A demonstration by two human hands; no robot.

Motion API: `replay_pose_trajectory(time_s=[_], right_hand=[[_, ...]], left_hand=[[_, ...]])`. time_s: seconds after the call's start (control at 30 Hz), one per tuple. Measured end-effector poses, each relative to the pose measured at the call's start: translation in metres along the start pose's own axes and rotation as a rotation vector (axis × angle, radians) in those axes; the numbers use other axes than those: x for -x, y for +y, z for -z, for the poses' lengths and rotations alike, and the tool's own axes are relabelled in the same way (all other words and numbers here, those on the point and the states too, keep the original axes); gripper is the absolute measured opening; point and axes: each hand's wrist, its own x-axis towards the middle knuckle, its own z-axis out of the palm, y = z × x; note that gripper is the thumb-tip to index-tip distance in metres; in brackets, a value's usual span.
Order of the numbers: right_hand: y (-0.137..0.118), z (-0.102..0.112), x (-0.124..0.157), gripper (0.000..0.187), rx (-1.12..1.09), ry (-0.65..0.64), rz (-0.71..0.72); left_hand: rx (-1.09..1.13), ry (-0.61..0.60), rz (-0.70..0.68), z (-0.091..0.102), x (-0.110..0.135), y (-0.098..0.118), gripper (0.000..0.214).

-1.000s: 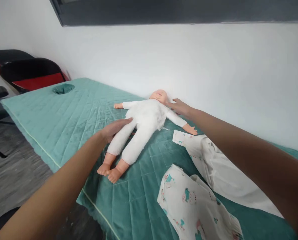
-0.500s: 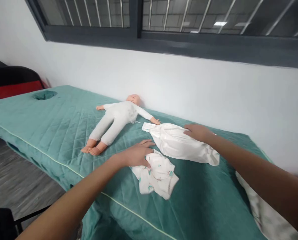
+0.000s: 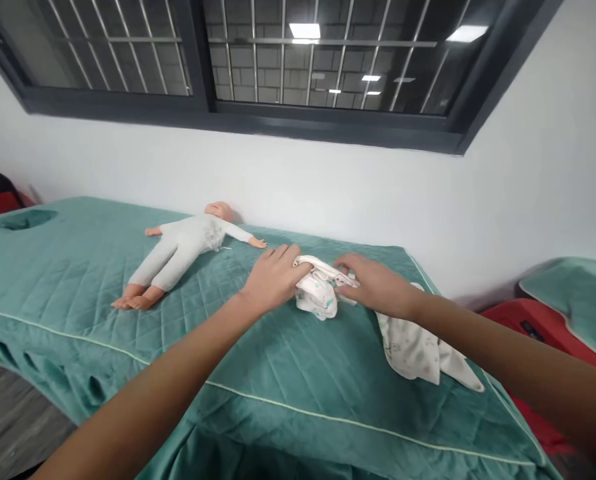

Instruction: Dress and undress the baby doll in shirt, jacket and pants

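Note:
A baby doll (image 3: pixel 183 245) in a white suit lies on its back on the green quilted table (image 3: pixel 103 313), head toward the wall. To its right, my left hand (image 3: pixel 274 277) curls over a small bunched patterned garment (image 3: pixel 317 296). My right hand (image 3: pixel 373 285) grips the same bundle from the other side. A larger white patterned cloth (image 3: pixel 418 350) trails from under my right wrist toward the table's right edge.
A white wall with a dark barred window (image 3: pixel 258 60) runs behind the table. A face hole (image 3: pixel 25 219) sits at the table's far left end. Red and green furniture (image 3: pixel 553 313) stands to the right, and grey floor shows at the lower left.
Both hands left the doll and moved right to the clothes. They came together on the small patterned garment, which is now bunched between them. The view swung right and up.

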Motion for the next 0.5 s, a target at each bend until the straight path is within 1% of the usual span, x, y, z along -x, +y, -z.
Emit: replay_pose_trajectory(time_s=[0.07,0.1,0.13,0.23,0.3,0.33,0.4,0.47,0.5], right_hand=[[0.009,-0.003,0.017,0.056,-0.109,0.006,-0.149],[0.01,-0.006,0.024,0.061,-0.191,-0.009,-0.182],[0.009,-0.01,0.03,0.062,-0.295,-0.032,-0.186],[-0.007,-0.033,0.039,0.052,-0.741,-0.154,-0.129],[-0.021,-0.055,0.038,0.045,-1.088,-0.218,-0.17],[-0.028,-0.067,0.036,0.042,-1.25,-0.222,-0.215],[-0.037,-0.093,0.028,0.037,-1.517,-0.179,-0.266],[-0.042,-0.115,0.015,0.03,-1.694,-0.098,-0.266],[-0.045,-0.125,0.008,0.028,-1.751,-0.066,-0.263]], left_hand=[[0.014,0.076,0.033,0.011,-0.002,0.011,0.016],[0.039,0.108,0.056,0.015,-0.002,0.016,0.016],[0.07,0.133,0.084,0.019,-0.002,0.022,0.017],[0.158,0.195,0.2,0.022,0.003,0.038,0.017],[0.209,0.212,0.273,0.021,0.013,0.047,0.019],[0.24,0.214,0.284,0.02,0.02,0.051,0.02],[0.326,0.191,0.242,0.02,0.039,0.057,0.027],[0.472,0.14,0.161,0.024,0.06,0.059,0.04],[0.559,0.121,0.151,0.026,0.069,0.058,0.045]])
